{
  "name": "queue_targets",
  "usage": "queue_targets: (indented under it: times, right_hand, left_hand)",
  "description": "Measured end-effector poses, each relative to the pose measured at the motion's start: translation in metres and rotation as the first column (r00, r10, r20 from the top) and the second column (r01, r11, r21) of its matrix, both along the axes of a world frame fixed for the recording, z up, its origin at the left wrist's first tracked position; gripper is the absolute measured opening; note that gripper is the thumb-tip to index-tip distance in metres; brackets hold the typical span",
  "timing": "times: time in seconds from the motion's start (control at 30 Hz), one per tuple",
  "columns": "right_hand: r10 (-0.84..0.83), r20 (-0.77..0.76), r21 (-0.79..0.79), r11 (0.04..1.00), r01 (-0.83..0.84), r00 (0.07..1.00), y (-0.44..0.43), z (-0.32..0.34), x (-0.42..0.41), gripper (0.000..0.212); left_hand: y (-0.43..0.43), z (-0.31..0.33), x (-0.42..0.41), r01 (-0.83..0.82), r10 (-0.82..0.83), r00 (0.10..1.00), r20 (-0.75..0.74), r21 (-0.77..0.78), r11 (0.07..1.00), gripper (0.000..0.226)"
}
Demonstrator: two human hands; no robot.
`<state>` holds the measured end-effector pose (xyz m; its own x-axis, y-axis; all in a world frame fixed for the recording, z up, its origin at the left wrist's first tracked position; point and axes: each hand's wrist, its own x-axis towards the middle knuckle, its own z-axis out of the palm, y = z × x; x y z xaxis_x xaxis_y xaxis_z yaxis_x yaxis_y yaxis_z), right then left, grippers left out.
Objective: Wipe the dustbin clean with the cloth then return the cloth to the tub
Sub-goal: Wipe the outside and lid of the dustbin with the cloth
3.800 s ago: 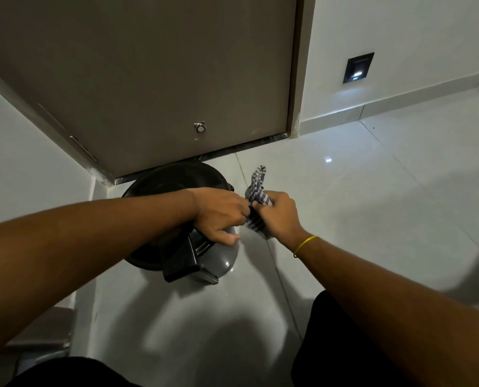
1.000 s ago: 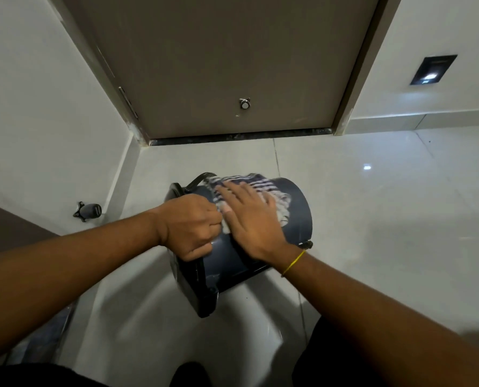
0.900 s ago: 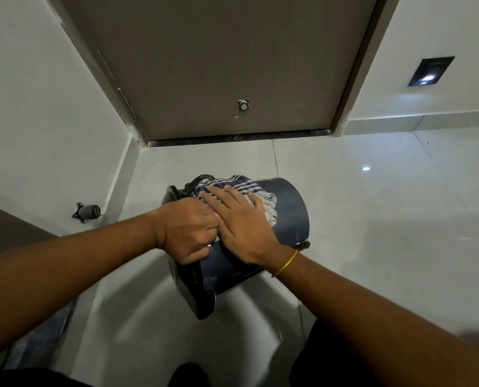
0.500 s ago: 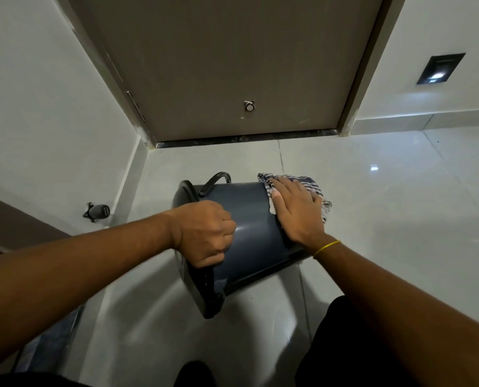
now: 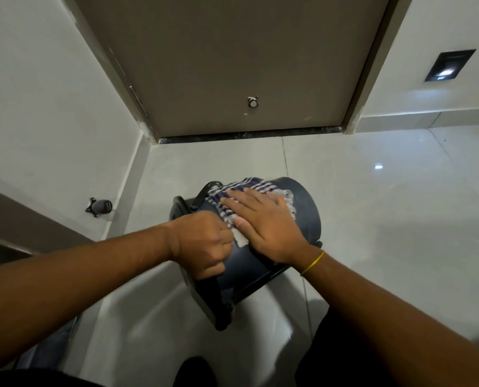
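The left hand (image 5: 202,244) is closed in a fist around the near rim of the dustbin (image 5: 260,263), which lies tipped on the floor (image 5: 372,205). The right hand (image 5: 266,224) lies open, fingers spread flat, pressing the striped cloth (image 5: 238,191) against the dustbin's upper side.
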<state>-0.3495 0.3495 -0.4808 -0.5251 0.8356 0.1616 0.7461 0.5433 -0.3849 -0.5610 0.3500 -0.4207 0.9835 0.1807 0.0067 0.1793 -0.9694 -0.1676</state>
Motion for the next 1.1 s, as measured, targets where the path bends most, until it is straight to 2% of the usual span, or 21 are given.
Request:
queue_targets:
  times: [0.1, 0.17, 0.23, 0.3, 0.37, 0.4, 0.47, 0.57, 0.67, 0.73, 0.8, 0.83, 0.87, 0.93, 1.0, 1.1]
  right_hand:
    - [-0.126, -0.103, -0.019, 0.992, 0.125, 0.987, 0.001, -0.008, 0.015, 0.053]
    - [-0.170, -0.257, -0.053, 0.985, 0.162, 0.951, 0.009, -0.014, 0.034, 0.051]
    - [-0.226, -0.442, -0.098, 0.974, 0.204, 0.868, 0.012, -0.022, 0.053, 0.049]
    - [-0.336, -0.580, -0.221, 0.942, 0.253, 0.743, 0.003, -0.028, 0.062, 0.045]
    - [-0.401, -0.657, -0.330, 0.914, 0.235, 0.638, -0.007, -0.033, 0.057, 0.038]
    - [-0.409, -0.669, -0.343, 0.910, 0.231, 0.620, -0.009, -0.035, 0.054, 0.037]
    - [-0.381, -0.649, -0.297, 0.924, 0.241, 0.658, -0.011, -0.037, 0.049, 0.042]
    - [-0.300, -0.556, -0.196, 0.954, 0.229, 0.775, -0.010, -0.035, 0.046, 0.047]
    - [-0.302, -0.444, -0.220, 0.949, 0.224, 0.843, -0.015, -0.029, 0.037, 0.051]
    - [-0.324, -0.399, -0.231, 0.941, 0.247, 0.858, -0.017, -0.025, 0.032, 0.052]
    - [-0.333, -0.387, -0.218, 0.939, 0.266, 0.859, -0.019, -0.023, 0.029, 0.053]
    - [-0.335, -0.386, -0.215, 0.939, 0.270, 0.860, -0.020, -0.022, 0.028, 0.054]
    - [-0.336, -0.379, -0.215, 0.938, 0.272, 0.862, -0.022, -0.023, 0.028, 0.054]
    - [-0.337, -0.358, -0.218, 0.937, 0.273, 0.871, -0.025, -0.023, 0.028, 0.055]
    - [-0.342, -0.343, -0.221, 0.935, 0.279, 0.875, -0.029, -0.024, 0.027, 0.055]
    - [-0.340, -0.354, -0.225, 0.935, 0.274, 0.871, -0.032, -0.024, 0.029, 0.054]
  left_hand:
    - [0.001, 0.011, 0.011, -0.031, 0.031, 0.999, 0.020, -0.013, 0.999, 0.028]
    - [0.007, 0.026, 0.032, -0.060, 0.061, 0.996, 0.060, -0.018, 0.998, 0.027]
    - [0.013, 0.043, 0.062, -0.093, 0.095, 0.989, 0.115, -0.023, 0.995, 0.028]
    - [0.017, 0.058, 0.086, -0.135, 0.143, 0.979, 0.143, -0.064, 0.989, 0.027]
    - [0.018, 0.065, 0.093, -0.179, 0.198, 0.963, 0.183, -0.115, 0.977, 0.025]
    - [0.018, 0.065, 0.089, -0.212, 0.239, 0.947, 0.215, -0.141, 0.967, 0.025]
    - [0.018, 0.063, 0.073, -0.290, 0.337, 0.892, 0.301, -0.188, 0.938, 0.026]
    - [0.020, 0.055, 0.038, -0.392, 0.465, 0.782, 0.414, -0.253, 0.884, 0.027]
    - [0.026, 0.044, 0.006, -0.466, 0.583, 0.638, 0.504, -0.350, 0.813, 0.032]
    - [0.028, 0.036, -0.002, -0.540, 0.656, 0.495, 0.570, -0.390, 0.746, 0.029]
    - [0.031, 0.032, -0.004, -0.569, 0.763, 0.273, 0.586, -0.541, 0.620, 0.028]
    - [0.034, 0.030, -0.004, -0.534, 0.829, 0.174, 0.531, -0.656, 0.533, 0.032]
    - [0.037, 0.030, -0.004, -0.479, 0.891, 0.121, 0.438, -0.760, 0.439, 0.033]
    - [0.044, 0.028, -0.008, -0.427, 0.952, 0.150, 0.266, -0.851, 0.305, 0.036]
    - [0.052, 0.028, -0.018, -0.426, 0.958, 0.192, 0.215, -0.861, 0.278, 0.038]
    - [0.056, 0.028, -0.033, -0.363, 0.953, 0.200, 0.229, -0.886, 0.289, 0.037]
